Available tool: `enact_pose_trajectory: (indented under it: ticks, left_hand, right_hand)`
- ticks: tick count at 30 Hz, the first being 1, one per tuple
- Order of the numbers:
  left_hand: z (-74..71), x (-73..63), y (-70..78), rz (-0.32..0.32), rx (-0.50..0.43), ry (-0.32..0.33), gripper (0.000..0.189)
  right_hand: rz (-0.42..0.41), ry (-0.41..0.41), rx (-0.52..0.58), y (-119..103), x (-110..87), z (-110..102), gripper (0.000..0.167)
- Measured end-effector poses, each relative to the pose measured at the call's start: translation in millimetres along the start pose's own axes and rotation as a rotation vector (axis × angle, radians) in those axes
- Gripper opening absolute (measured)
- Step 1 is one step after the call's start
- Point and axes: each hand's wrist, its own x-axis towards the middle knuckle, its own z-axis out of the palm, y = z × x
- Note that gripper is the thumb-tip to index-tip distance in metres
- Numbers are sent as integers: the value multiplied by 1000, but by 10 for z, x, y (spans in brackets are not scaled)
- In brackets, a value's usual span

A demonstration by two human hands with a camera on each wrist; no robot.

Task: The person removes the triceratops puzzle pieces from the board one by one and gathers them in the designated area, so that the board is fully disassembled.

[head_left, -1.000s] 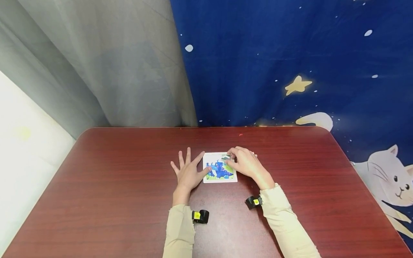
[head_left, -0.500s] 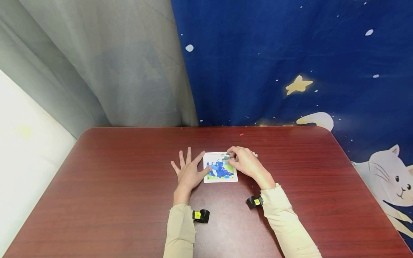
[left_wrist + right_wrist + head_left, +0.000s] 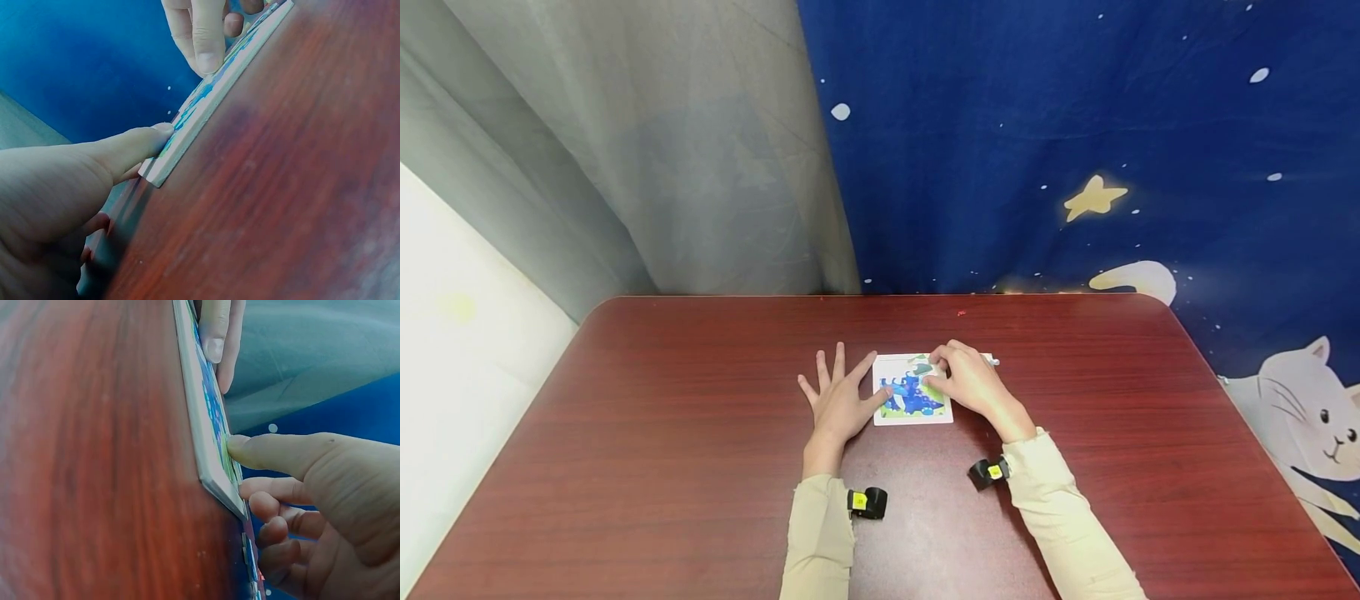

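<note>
Lying flat on the glossy, wood-grained worktop (image 3: 662, 467), well in from its far edge, the squarish puzzle (image 3: 912, 402) has a pale, thick rim around a blue and green picture. It sits between the two hands. The left hand (image 3: 840, 408) spreads its fingers apart, its thumb resting on the puzzle's left side. The right hand (image 3: 973, 380) sets thumb and bent forefinger near the puzzle's far right corner (whether anything is pinched between them, I cannot tell). Thin pieces (image 3: 249, 559) lie beside the puzzle's right side. Black wrist cameras (image 3: 876, 503) bear yellow labels (image 3: 859, 501) too small to read.
</note>
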Motion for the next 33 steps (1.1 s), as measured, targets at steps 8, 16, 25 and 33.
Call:
enact_pose_trajectory:
  ticks: [8, 16, 25, 33]
  left_hand:
    - [0, 3, -3, 4, -1, -3, 67]
    - [5, 2, -4, 0, -1, -2, 66]
    - [-6, -7, 12, -5, -2, -2, 66]
    - [-11, -15, 14, -9, 0, 5, 66]
  right_hand:
    - [39, 21, 59, -9, 21, 19, 18]
    - [88, 9, 122, -28, 19, 40, 17]
    - [72, 34, 121, -43, 10, 48, 16]
    - [72, 114, 78, -49, 0, -2, 18]
